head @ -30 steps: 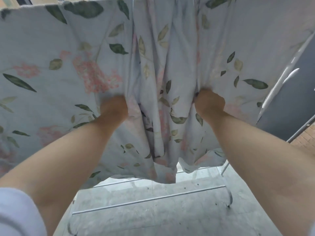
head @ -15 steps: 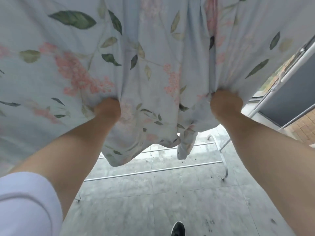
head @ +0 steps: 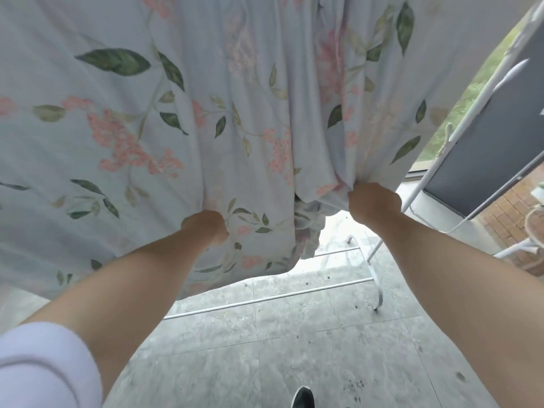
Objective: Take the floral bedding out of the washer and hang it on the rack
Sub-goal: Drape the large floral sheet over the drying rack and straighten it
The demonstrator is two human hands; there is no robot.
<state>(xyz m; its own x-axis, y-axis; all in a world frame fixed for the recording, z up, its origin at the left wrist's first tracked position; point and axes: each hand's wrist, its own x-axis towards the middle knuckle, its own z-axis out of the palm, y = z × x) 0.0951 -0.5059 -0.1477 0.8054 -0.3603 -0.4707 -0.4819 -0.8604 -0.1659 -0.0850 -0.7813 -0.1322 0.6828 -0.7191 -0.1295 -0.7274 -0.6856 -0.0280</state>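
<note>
Both fists are closed on thin, soft cloth. The left hand [head: 206, 226] bunches a fold of the bedding [head: 182, 119] low down, near its bottom hem; the right hand [head: 374, 200] clamps a gathered pleat higher and off to the side. The sheet is pale blue cotton printed with pink blossoms and green leaves, hanging in long vertical folds above both hands. Below and behind it run the thin white metal tubes of the rack [head: 294, 295], standing on a grey mottled tile floor [head: 294, 354].
</note>
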